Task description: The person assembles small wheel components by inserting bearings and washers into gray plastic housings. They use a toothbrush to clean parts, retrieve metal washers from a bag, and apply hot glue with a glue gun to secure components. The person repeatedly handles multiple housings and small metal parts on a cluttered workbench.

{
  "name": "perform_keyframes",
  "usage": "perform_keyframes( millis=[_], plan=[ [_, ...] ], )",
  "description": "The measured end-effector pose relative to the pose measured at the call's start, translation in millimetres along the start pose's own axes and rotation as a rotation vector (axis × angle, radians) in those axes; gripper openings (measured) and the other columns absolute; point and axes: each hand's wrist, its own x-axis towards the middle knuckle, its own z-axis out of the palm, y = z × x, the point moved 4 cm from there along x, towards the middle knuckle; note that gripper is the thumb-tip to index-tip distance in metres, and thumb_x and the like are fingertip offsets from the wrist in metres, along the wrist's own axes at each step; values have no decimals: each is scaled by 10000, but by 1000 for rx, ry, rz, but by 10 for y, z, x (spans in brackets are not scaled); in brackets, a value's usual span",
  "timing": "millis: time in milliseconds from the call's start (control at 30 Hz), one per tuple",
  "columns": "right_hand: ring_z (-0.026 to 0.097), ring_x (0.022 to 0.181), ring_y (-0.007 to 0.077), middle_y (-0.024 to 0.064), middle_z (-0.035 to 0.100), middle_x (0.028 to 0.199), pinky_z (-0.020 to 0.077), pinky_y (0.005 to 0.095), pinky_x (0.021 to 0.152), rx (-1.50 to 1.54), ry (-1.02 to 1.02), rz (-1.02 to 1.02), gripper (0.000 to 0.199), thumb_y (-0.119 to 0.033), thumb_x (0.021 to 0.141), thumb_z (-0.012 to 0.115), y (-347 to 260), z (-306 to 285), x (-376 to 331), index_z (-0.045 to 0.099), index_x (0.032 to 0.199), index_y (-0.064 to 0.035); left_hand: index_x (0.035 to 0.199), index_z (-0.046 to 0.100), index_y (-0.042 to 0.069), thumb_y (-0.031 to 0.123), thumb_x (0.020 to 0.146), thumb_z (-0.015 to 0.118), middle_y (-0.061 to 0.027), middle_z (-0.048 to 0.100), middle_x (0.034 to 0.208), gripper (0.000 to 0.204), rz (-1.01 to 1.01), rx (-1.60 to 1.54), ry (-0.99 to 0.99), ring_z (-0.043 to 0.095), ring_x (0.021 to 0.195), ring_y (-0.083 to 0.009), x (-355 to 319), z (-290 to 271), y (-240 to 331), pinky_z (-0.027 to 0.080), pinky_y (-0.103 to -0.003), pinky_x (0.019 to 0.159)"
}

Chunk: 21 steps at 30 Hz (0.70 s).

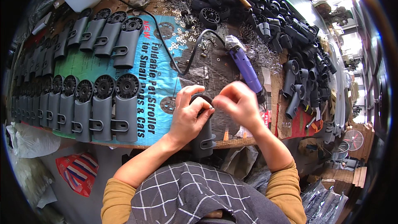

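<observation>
Our left hand (pixel 187 114) grips a grey wheel housing (pixel 203 135) upright at the table's (pixel 248 141) near edge; our right hand (pixel 237 103) pinches closed at its top. Finished housings (pixel 99 112) line the left, a purple power tool (pixel 245 69) lies just behind, and loose black parts (pixel 298 58) are heaped on the right.

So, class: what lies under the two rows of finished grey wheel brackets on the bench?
The grey wheel brackets lie on a flattened blue-green printed carton. Its bare parts show; the print beneath the brackets is covered.

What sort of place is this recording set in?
Most likely a small assembly workshop: rows of identical grey wheel housings laid out on the bench, a heap of loose black parts, scattered washers, and a purple power screwdriver.
</observation>
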Motion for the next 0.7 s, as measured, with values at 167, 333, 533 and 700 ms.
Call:
perform_keyframes(
  millis=[167,333,533,700],
  plan=[
    [560,999,323,169,596,1038,424,430,931,-445,267,169,580,-225,730,790,802,-339,416,534,1216,-38,839,657,85,132,783,765,-134,521,1245,130,-4,-1,0,472,1147,-318,0,10,-6,360,-417,992],
    [604,887,221,98,597,1031,496,336,812,147,233,195,627,-128,699,771,682,-513,394,483,1247,-28,845,659,94,132,783,765,-130,522,1247,128,-16,-3,3,466,1152,-315,3,12,-19,362,-419,991],
    [617,923,179,86,583,1012,498,340,878,754,482,-62,505,-34,752,712,79,-492,4,452,1185,-34,841,659,95,113,770,770,-129,526,1234,133,-26,-21,9,468,1145,-317,-6,23,-36,376,-414,975],
    [595,788,233,102,563,869,514,440,812,967,592,-89,455,-90,784,647,-133,-386,51,448,1193,-81,847,662,99,111,769,769,-131,523,1239,133,-20,-7,4,465,1149,-317,-8,15,-26,362,-413,987]
  ],
)
